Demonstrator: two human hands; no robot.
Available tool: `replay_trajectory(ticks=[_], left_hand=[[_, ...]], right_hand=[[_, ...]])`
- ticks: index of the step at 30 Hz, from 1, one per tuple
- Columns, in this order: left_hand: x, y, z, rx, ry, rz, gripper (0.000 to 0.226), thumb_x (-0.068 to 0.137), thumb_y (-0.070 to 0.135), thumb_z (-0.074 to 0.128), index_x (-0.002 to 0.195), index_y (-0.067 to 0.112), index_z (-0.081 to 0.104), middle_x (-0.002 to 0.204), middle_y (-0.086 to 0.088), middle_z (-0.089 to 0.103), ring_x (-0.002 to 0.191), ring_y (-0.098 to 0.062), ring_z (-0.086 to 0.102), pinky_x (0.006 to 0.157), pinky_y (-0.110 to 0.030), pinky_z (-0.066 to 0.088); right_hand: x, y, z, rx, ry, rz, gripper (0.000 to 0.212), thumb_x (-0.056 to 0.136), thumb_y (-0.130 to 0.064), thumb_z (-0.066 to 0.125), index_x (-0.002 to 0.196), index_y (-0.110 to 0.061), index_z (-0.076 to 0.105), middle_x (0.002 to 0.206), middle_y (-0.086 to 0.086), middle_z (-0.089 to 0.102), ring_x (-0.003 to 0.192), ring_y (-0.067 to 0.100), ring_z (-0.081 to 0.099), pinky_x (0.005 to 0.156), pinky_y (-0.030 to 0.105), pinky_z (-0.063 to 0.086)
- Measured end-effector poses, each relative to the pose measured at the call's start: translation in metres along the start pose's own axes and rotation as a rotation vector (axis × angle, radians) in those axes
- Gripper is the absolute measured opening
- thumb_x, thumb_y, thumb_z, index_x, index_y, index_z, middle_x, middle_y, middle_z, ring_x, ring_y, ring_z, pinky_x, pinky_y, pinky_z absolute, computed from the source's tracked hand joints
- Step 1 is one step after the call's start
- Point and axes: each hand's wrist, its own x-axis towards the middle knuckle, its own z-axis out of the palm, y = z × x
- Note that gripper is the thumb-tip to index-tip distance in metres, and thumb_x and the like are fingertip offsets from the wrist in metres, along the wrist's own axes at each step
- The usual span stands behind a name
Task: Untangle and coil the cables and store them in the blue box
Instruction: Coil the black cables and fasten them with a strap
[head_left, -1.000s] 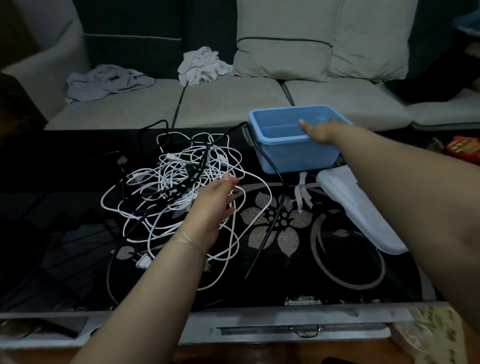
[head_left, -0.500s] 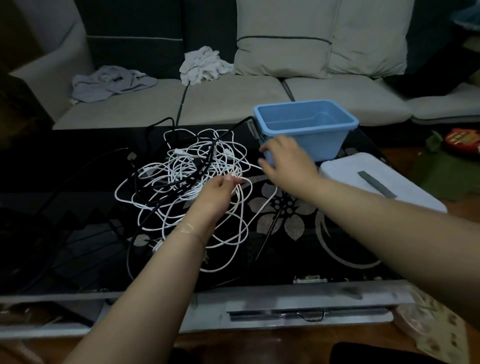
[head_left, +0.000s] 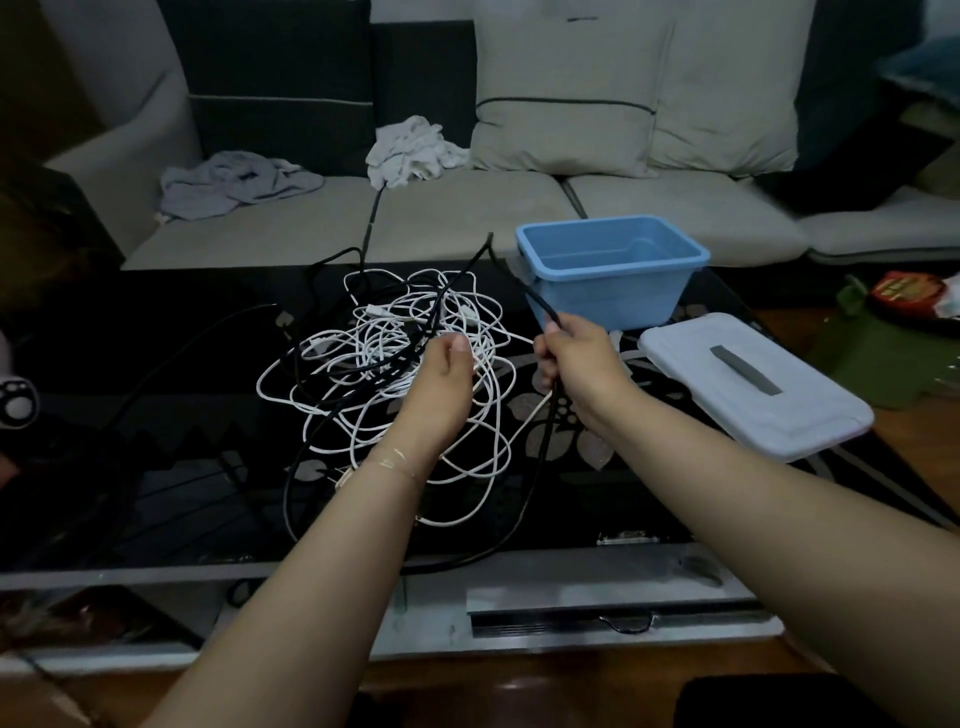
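A tangle of white cables (head_left: 384, 374) and black cables lies on the dark glass table (head_left: 156, 467). My right hand (head_left: 576, 358) grips a thick black cable (head_left: 524, 291) that rises toward the far edge and also trails down to the table's front. Over the right side of the tangle, my left hand (head_left: 441, 384) has its fingers curled among the white strands; what it holds is hidden. The blue box (head_left: 613, 270) stands empty just behind my right hand.
A pale lid (head_left: 753, 384) with a grey handle lies right of the box. Behind the table is a sofa (head_left: 467, 218) with cushions and crumpled cloths. A drawer handle (head_left: 623, 621) shows at the table's front edge. Clutter sits on the floor at right.
My right hand left the blue box, came back over the table and took hold of the thick black cable, lifting it. My left hand stayed on the white tangle.
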Motion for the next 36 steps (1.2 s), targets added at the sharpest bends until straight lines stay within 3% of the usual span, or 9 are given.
replay_trajectory(ticks=[5, 9, 14, 16, 19, 21, 29, 33, 36], left_hand=[[-0.004, 0.018, -0.019, -0.564, -0.107, -0.208, 0.086, 0.091, 0.068, 0.005, 0.142, 0.006, 0.037, 0.136, -0.009, 0.054, 0.118, -0.021, 0.055, 0.102, -0.036, 0.039], [-0.006, 0.017, -0.045, -1.03, -0.235, -0.312, 0.097, 0.086, 0.077, 0.015, 0.14, -0.002, 0.035, 0.13, -0.015, 0.059, 0.113, -0.025, 0.062, 0.092, -0.037, 0.05], [-0.016, 0.017, -0.062, -0.883, -0.254, -0.357, 0.073, 0.094, 0.06, 0.036, 0.137, 0.001, 0.037, 0.126, -0.01, 0.063, 0.077, -0.012, 0.066, 0.064, -0.025, 0.057], [-0.022, 0.014, -0.059, -0.513, -0.226, -0.297, 0.056, 0.097, 0.051, 0.042, 0.132, 0.007, 0.043, 0.125, -0.007, 0.063, 0.078, -0.012, 0.064, 0.061, -0.025, 0.053], [-0.02, -0.011, -0.058, 0.462, -0.036, -0.085, 0.057, 0.096, 0.045, 0.05, 0.138, 0.009, 0.042, 0.138, -0.013, 0.051, 0.119, -0.029, 0.053, 0.093, -0.036, 0.045], [-0.02, -0.029, -0.062, 0.813, -0.02, -0.112, 0.063, 0.093, 0.05, 0.051, 0.138, 0.008, 0.039, 0.142, -0.018, 0.043, 0.129, -0.038, 0.041, 0.104, -0.043, 0.036], [-0.012, -0.049, -0.069, 0.598, -0.033, -0.186, 0.063, 0.085, 0.031, 0.068, 0.139, 0.009, 0.043, 0.134, -0.017, 0.052, 0.12, -0.034, 0.052, 0.103, -0.041, 0.042], [-0.016, -0.046, -0.067, 0.543, -0.064, -0.192, 0.045, 0.087, 0.025, 0.068, 0.125, 0.005, 0.054, 0.114, -0.016, 0.064, 0.108, -0.032, 0.06, 0.091, -0.035, 0.045], [-0.015, -0.049, -0.064, 0.397, -0.056, -0.17, 0.023, 0.091, 0.024, 0.062, 0.099, 0.003, 0.066, 0.102, -0.023, 0.068, 0.102, -0.035, 0.064, 0.09, -0.039, 0.048]], right_hand=[[-0.073, -0.043, 0.007, -0.043, -0.264, -0.078, 0.01, 0.1, -0.009, 0.039, 0.101, -0.015, 0.048, 0.059, -0.002, 0.054, 0.043, 0.011, 0.046, 0.047, 0.024, 0.043], [-0.132, -0.026, -0.001, -0.504, -0.857, 0.127, 0.006, 0.101, -0.008, 0.039, 0.101, -0.014, 0.043, 0.085, 0.01, 0.07, 0.06, 0.002, 0.058, 0.058, 0.013, 0.042], [-0.149, 0.001, -0.012, -0.895, -1.102, 0.251, 0.033, 0.098, -0.029, 0.051, 0.123, -0.008, 0.055, 0.11, -0.001, 0.067, 0.061, -0.016, 0.049, 0.057, 0.001, 0.034], [-0.147, 0.001, -0.013, -0.94, -1.091, 0.251, 0.047, 0.096, -0.044, 0.049, 0.126, -0.008, 0.056, 0.108, -0.009, 0.065, 0.08, -0.015, 0.052, 0.071, -0.001, 0.035], [-0.142, 0.009, -0.014, -1.002, -0.999, 0.226, 0.059, 0.088, -0.064, 0.046, 0.119, -0.016, 0.062, 0.133, -0.009, 0.056, 0.119, 0.005, 0.048, 0.104, 0.023, 0.033], [-0.145, 0.02, -0.011, -0.985, -0.909, 0.247, 0.058, 0.09, -0.057, 0.05, 0.13, -0.014, 0.05, 0.116, -0.008, 0.068, 0.117, 0.004, 0.051, 0.104, 0.026, 0.035], [-0.145, 0.023, -0.003, -1.195, -0.401, 0.014, 0.072, 0.089, -0.059, 0.047, 0.141, -0.017, 0.02, 0.105, 0.004, 0.064, 0.092, 0.024, 0.063, 0.071, 0.034, 0.05], [-0.127, 0.0, -0.003, -1.418, -0.252, -0.075, 0.083, 0.087, -0.063, 0.047, 0.145, -0.012, 0.017, 0.133, 0.011, 0.05, 0.12, 0.029, 0.05, 0.086, 0.038, 0.043], [-0.097, -0.003, -0.004, -1.146, -0.205, -0.02, 0.08, 0.083, -0.063, 0.054, 0.14, -0.012, 0.029, 0.141, 0.011, 0.04, 0.129, 0.028, 0.043, 0.1, 0.039, 0.04]])
